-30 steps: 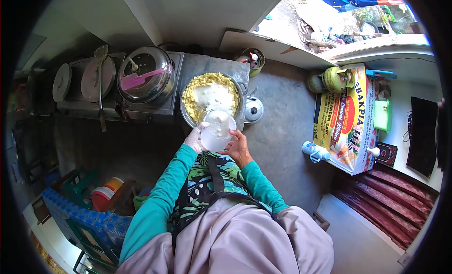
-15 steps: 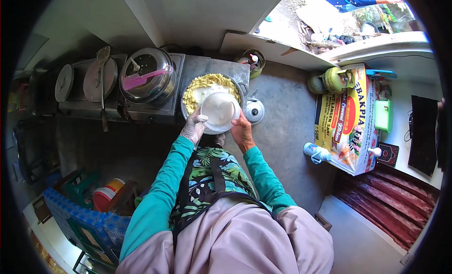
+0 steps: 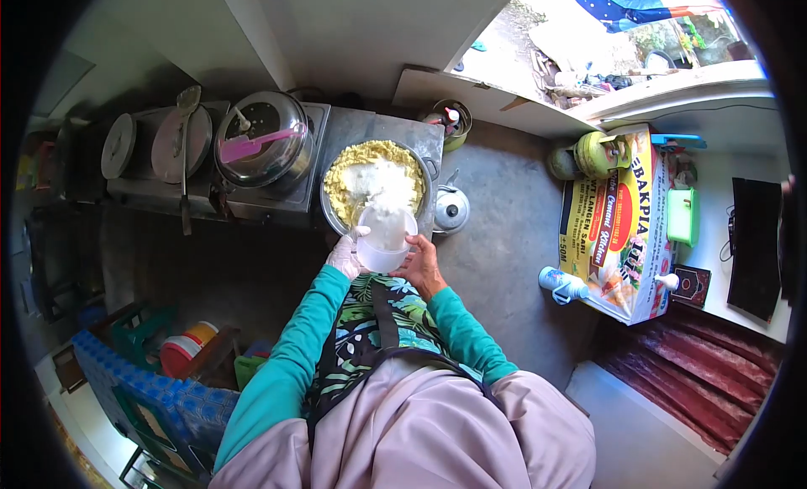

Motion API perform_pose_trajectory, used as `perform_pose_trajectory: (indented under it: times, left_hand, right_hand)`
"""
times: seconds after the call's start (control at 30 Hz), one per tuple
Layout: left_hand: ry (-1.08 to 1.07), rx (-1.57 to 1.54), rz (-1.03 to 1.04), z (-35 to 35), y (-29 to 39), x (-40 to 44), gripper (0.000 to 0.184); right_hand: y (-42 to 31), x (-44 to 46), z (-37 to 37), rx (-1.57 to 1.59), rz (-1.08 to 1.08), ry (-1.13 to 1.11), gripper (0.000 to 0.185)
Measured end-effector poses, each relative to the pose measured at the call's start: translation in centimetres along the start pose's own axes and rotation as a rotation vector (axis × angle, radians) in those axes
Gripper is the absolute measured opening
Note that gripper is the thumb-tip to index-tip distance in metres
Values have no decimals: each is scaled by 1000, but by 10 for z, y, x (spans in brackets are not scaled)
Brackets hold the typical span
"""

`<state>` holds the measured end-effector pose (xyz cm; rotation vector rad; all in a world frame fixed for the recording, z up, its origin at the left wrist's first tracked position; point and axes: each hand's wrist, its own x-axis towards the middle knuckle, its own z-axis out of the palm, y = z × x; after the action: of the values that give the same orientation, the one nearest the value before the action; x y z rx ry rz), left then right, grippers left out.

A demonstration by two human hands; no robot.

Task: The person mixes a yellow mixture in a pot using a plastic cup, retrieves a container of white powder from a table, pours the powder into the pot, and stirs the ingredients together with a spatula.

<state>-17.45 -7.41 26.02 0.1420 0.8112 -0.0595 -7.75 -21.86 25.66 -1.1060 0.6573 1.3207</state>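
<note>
Between both my hands is a translucent white plastic tub (image 3: pixel 384 252), tilted with its mouth toward a large metal pan (image 3: pixel 428 205). My left hand (image 3: pixel 345 252), in a thin pale glove, grips the tub's left side. On the right side, my right hand (image 3: pixel 422 266) holds it with bare fingers. The pan contains a yellow crumbly mass (image 3: pixel 345 163), with a heap of white powder or grains (image 3: pixel 378 180) on top, reaching down to the tub's lip. The tub overlaps the pan's near edge.
Left of the pan, a steamer with a domed lid (image 3: pixel 261 136) carries a pink spatula (image 3: pixel 252 143). A long metal turner (image 3: pixel 186 144) leans beside it. A kettle (image 3: pixel 451 210) stands right of the counter. Farther right are a printed box (image 3: pixel 618 228) and a green gas cylinder (image 3: pixel 598 153).
The tub has come back toward my body and tipped differently, both hands moving with it. More white material now shows on the yellow mass.
</note>
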Motion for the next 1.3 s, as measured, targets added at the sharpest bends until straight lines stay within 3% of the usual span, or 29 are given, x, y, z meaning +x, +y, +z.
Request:
perform_pose_trajectory:
  times: [0.07,0.27,0.33,0.37,0.4,0.43,0.47,0.53,0.57,0.8,0.83,0.87,0.93,0.97,1.0,1.03,1.07,1.13,1.23,1.27,1.3]
  left_hand:
    - [155,17,-76,-14,-4,2,61]
    - [146,58,78,-13,-26,-18,64]
    - [32,158,159,-18,-35,-28,69]
    - [-154,236,304,-12,-38,-38,71]
    - [-152,232,309,-6,-39,-38,71]
    - [-231,254,413,-2,-37,-34,73]
    - [-310,276,513,1,-36,-31,74]
    - [-79,76,257,-20,-29,1,71]
    - [-72,81,275,-17,-23,7,69]
    - [-46,79,342,15,-17,3,70]
    - [-148,182,488,28,-20,-7,68]
    - [-247,285,635,33,-23,-13,66]
    - [-231,353,725,26,-31,-11,64]
    - [-113,144,498,14,-38,-5,63]
    - [-5,-58,276,4,-43,6,63]
    - [-5,-107,224,-17,-50,28,63]
    - [104,-57,251,16,-49,-4,64]
    - [219,-142,33,-6,-55,-1,68]
    - [230,-291,-103,-12,-57,2,74]
    - [228,-292,-101,-7,-58,-1,74]
    - [218,-135,97,-1,-61,-4,73]
  right_hand:
    - [14,-8,-5,10,-21,-20,78]
    - [6,-28,-8,-26,-104,-101,62]
    - [7,-36,-15,-31,-153,-138,66]
    - [8,-31,-22,-73,-337,-289,70]
    - [9,-28,-28,-112,-520,-439,74]
    - [3,-29,-24,-141,-563,-475,75]
    - [-2,-23,-22,-141,-558,-475,75]
    - [-18,-7,-11,-122,-355,-398,74]
    - [-26,-3,-8,-215,-316,-320,74]
    - [-48,-5,-8,-118,-297,-384,73]
    - [-48,-1,-9,-55,-421,-537,70]
    - [-49,-5,-9,-65,-416,-543,70]
    - [-49,-14,-13,-81,-499,-560,70]
    - [-47,-10,-16,-204,-347,-448,75]
    - [-41,-12,-20,-206,-348,-453,75]
    - [-40,-20,-18,-215,-127,-328,78]
    - [-42,-22,-16,-226,90,-199,82]
    - [-31,-14,-30,-284,139,-146,87]
    - [-30,-18,-25,-269,204,-49,88]
    - [-28,-15,-30,-271,203,-50,88]
    - [-25,-8,-36,-253,112,-168,89]
